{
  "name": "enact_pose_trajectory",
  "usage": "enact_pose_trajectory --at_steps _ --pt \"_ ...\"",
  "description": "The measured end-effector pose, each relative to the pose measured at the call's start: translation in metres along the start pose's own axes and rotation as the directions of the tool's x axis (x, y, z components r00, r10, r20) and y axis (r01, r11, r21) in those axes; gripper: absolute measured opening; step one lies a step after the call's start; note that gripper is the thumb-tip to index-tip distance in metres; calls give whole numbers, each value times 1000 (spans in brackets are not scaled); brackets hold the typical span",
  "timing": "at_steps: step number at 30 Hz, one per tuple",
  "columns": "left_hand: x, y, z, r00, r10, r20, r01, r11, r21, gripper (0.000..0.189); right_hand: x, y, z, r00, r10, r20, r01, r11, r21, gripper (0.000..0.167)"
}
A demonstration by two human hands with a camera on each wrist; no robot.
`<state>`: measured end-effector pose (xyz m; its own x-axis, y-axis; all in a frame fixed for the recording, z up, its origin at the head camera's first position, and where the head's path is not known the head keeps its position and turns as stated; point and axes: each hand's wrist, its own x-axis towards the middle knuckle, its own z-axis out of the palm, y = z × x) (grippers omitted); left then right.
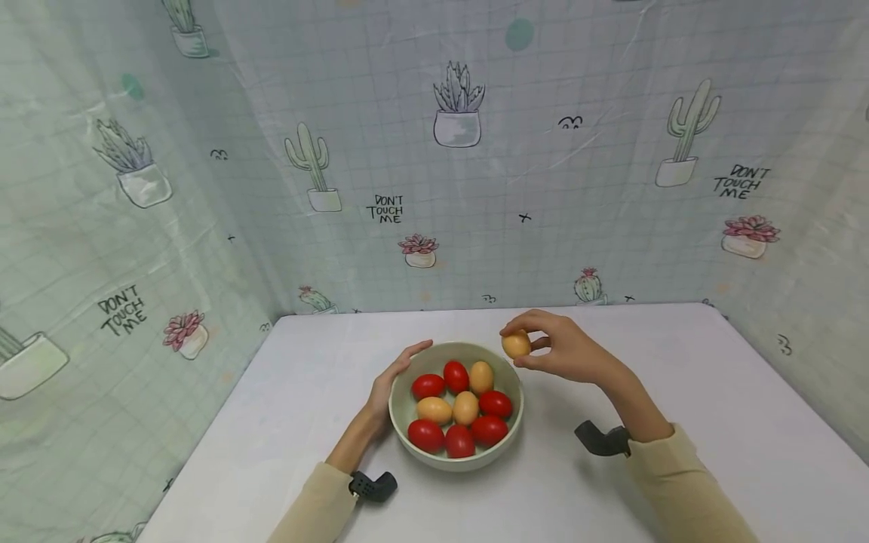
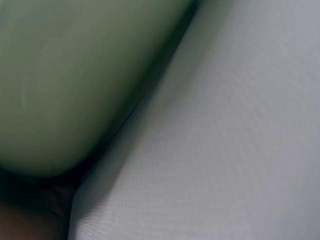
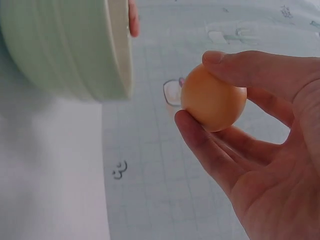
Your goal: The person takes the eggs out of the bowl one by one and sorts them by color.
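A pale green bowl (image 1: pixel 444 464) stands on the white table and holds several red eggs (image 1: pixel 459 442) and 3 orange-yellow eggs (image 1: pixel 434 411). My left hand (image 1: pixel 387 383) rests along the bowl's left outer side, its fingers stretched up to the far rim. In the left wrist view the bowl's wall (image 2: pixel 65 75) fills the upper left. Just outside the far right rim, my right hand (image 1: pixel 558 348) holds one more orange-yellow egg (image 1: pixel 516 345) up above the table. The right wrist view shows this egg (image 3: pixel 214 100) pinched between thumb and fingertips.
White table (image 1: pixel 326 362) surface surrounds the bowl. Behind it and along both sides hangs a pale sheet (image 1: pixel 380 98) printed with potted cacti. Each wrist carries a dark camera mount (image 1: pixel 603 439) just ahead of a beige sleeve (image 1: pixel 679 475).
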<state>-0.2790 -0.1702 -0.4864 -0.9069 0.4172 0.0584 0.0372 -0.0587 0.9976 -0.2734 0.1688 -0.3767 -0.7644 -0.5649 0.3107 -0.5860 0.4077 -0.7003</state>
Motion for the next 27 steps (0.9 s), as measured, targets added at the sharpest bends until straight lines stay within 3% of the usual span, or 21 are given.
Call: enact_pose_trajectory --at_steps 16,27 --pt "1 -1 -1 1000 -3 3 3 1000 -3 57 -25 45 -22 993 107 -42 -109 992 -64 38" --pt "0 1 1 1000 -21 -10 20 1000 -5 57 -26 76 -14 984 177 12 -176 982 -62 36"
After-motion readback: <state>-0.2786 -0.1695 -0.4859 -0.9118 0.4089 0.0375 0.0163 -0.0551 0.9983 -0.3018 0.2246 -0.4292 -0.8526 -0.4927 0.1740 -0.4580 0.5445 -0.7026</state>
